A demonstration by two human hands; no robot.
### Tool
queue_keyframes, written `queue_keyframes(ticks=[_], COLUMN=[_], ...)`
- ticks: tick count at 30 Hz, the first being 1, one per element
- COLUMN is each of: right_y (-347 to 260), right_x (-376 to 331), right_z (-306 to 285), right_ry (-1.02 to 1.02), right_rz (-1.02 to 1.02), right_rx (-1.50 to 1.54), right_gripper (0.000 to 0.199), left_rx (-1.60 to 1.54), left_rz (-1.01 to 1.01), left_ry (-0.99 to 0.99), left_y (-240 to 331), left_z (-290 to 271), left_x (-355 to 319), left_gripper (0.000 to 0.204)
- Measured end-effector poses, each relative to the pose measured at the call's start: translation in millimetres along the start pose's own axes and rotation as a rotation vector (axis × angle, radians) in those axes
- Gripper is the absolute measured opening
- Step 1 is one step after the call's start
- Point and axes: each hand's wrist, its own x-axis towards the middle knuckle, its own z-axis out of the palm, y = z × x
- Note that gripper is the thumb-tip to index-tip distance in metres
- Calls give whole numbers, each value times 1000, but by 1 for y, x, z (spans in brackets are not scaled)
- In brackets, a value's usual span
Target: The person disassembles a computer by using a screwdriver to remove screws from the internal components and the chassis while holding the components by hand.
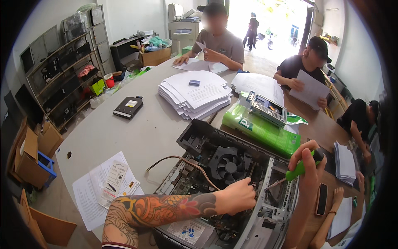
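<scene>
An opened desktop computer case [259, 207] lies on the table in front of me, its black cooling fan [231, 167] and circuit board exposed. My left hand [238, 196], at the end of a tattooed forearm, reaches into the case just below the fan. Its fingers are curled, and whatever they hold is hidden. In my right hand [313, 176] is a screwdriver [295, 171] with a green and black handle, its shaft slanting down toward the case's metal side bay. A loose brown cable [199, 168] curves out past the fan. Several small blue pieces [188, 232] sit on a labelled metal unit.
Beyond the case are a green paper pack [257, 130] with a metal drive cage [268, 110] on it, a tall paper stack [195, 95] and a black optical drive [128, 107]. A phone [321, 199] lies at right. Several people handle papers around the table.
</scene>
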Motion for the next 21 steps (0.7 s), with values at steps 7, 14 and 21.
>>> queue_keyframes(ticks=[7,14,21], right_y=[-1,-2,-1], right_x=[-1,-1,-1], right_z=[-1,0,-1], right_ry=[-3,-8,-5], right_rz=[3,-4,21], right_rx=[-6,4,9], right_gripper=[33,34,32], left_rx=[20,58,85], left_rz=[1,17,16], left_ry=[105,135,213], left_y=[1,4,5], left_z=[12,15,24], left_x=[1,2,3], left_gripper=[23,13,10])
